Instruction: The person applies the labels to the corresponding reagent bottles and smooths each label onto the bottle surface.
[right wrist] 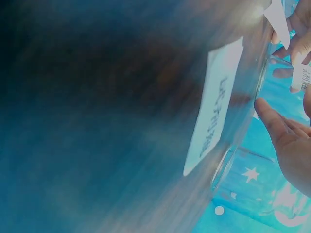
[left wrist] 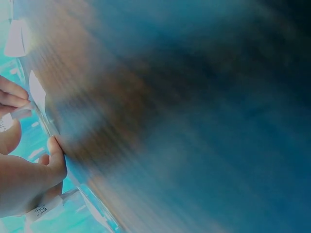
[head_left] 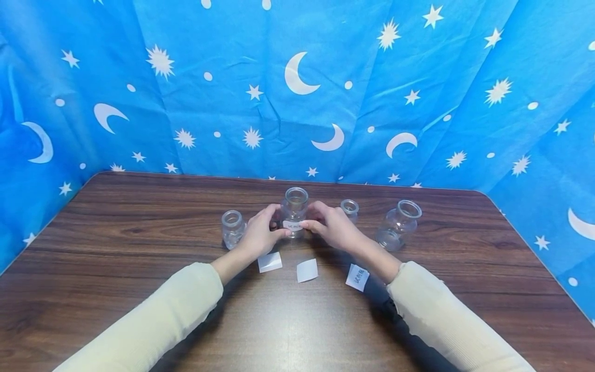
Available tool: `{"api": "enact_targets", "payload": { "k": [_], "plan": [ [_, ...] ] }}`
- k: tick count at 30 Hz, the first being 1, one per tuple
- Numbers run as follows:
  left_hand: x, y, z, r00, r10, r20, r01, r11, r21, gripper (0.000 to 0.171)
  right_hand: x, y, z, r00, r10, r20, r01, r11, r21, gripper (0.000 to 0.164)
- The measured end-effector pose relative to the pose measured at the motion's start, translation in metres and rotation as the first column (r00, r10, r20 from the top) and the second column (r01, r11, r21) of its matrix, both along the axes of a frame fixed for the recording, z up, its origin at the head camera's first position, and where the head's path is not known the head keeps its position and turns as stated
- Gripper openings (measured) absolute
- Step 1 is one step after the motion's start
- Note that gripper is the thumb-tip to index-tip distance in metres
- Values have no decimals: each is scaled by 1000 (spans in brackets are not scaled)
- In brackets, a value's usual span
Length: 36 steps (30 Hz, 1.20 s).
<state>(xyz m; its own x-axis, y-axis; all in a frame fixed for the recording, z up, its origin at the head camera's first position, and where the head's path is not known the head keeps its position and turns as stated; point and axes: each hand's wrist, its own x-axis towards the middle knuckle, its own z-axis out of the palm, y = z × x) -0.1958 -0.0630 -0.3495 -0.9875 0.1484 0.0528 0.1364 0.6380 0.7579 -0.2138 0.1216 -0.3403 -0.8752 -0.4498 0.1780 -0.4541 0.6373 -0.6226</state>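
Note:
A clear glass jar (head_left: 296, 199) stands upright at the middle of the table, with a white handwritten label (head_left: 292, 226) across its lower front. Both hands hold it, one from each side. My left hand (head_left: 262, 230) has its thumb low at the front, near the label's left end, and its fingers reach round the jar's left side. On the other side, my right hand (head_left: 337, 225) presses its thumb on the label's right end, with fingers along the glass. The right wrist view shows the label (right wrist: 302, 76) between the hands.
A small glass jar (head_left: 232, 232) stands left of the hands. Another small jar (head_left: 349, 207) is partly hidden behind the right hand, and a larger jar (head_left: 400, 225) stands farther right. Nearer lie two blank white slips (head_left: 307, 270) and a handwritten slip (head_left: 357, 277). Blue patterned cloth hangs behind.

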Motion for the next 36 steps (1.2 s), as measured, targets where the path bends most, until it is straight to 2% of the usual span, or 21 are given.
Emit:
{"api": "enact_targets", "payload": {
  "k": [3,11,14,20,26,36],
  "plan": [
    [0,0,0,1000,3,-11,-3,1000,-6,53,0,0,1,1000,-5,15,5,1000,2,32],
    [1,3,1,999,26,-33,-27,999,-44,50,0,1,1,999,15,-40,-16,1000,-6,49],
    [1,3,2,999,31,-43,-33,998,-48,47,-1,1,2,998,20,-54,-20,1000,2,50],
    [2,3,3,998,40,-55,-41,999,-31,43,-1,1,3,1000,2,-28,-2,1000,12,52],
    [4,3,5,998,52,-36,-51,999,2,39,-1,2,3,1000,-10,-6,10,1000,16,49],
    [4,2,5,998,31,-56,-32,999,-23,43,-2,3,0,1000,8,-29,-8,1000,3,35]
  ]
}}
